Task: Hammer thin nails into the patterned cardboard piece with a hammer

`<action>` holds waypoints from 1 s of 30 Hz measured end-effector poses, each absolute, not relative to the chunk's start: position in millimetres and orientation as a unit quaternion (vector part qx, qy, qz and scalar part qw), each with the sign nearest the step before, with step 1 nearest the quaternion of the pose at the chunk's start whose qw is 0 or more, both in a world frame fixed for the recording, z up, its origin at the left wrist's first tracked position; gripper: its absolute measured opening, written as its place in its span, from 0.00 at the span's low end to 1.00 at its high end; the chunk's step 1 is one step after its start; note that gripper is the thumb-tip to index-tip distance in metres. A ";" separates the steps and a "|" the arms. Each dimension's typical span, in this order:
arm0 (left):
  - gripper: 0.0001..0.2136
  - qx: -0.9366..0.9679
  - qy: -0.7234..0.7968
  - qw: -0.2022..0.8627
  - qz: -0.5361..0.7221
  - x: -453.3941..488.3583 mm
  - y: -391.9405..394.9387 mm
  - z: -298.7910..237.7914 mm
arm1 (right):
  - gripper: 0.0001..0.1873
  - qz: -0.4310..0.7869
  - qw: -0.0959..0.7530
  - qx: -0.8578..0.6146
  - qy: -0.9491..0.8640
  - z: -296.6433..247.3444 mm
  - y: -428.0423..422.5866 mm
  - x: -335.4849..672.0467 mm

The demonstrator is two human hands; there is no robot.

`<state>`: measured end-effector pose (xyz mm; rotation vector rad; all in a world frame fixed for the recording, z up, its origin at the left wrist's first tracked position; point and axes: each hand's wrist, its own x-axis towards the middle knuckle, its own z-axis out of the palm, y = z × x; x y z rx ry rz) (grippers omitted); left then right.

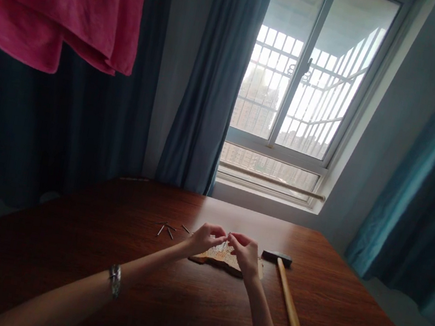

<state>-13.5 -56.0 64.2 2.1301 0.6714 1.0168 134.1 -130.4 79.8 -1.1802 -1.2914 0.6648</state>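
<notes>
My left hand (204,240) and my right hand (245,252) meet over a small wooden board (224,261) with wavy edges and a speckled light top. A thin metal nail (227,240) stands between their fingertips, above the board. Thumb and forefinger of my right hand are pinched at the nail's upper end. The left fingers are also closed, with their tips against the nail. Whether the nail's lower end touches the wood is too small to tell. Several loose nails (166,226) lie on the table left of the board.
A hammer with a black head (276,258) and a long wooden handle (294,318) lies right of the board on the brown table (176,312). Behind are a window (292,86) and blue curtains (209,84). Pink cloth (81,1) hangs at upper left.
</notes>
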 end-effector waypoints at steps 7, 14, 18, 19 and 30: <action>0.18 0.716 0.340 0.406 0.455 -11.6 -17.0 55.8 | 0.22 0.226 0.597 -0.522 -0.566 62.4 -94.1 144.9; 0.18 0.591 0.362 0.534 0.484 -5.7 7.7 24.8 | 0.17 0.186 0.569 -0.536 -0.595 24.1 -70.4 145.7; 0.15 0.623 0.344 0.527 0.466 -4.2 6.4 11.6 | 0.17 0.176 0.555 -0.546 -0.602 11.0 -64.8 147.0; 0.15 0.629 0.344 0.522 0.461 -4.3 6.0 10.1 | 0.17 0.174 0.553 -0.548 -0.603 9.6 -64.1 147.2; 0.18 0.688 0.329 0.488 0.425 -4.3 6.5 4.1 | 0.15 0.148 0.528 -0.554 -0.627 10.8 -65.5 142.1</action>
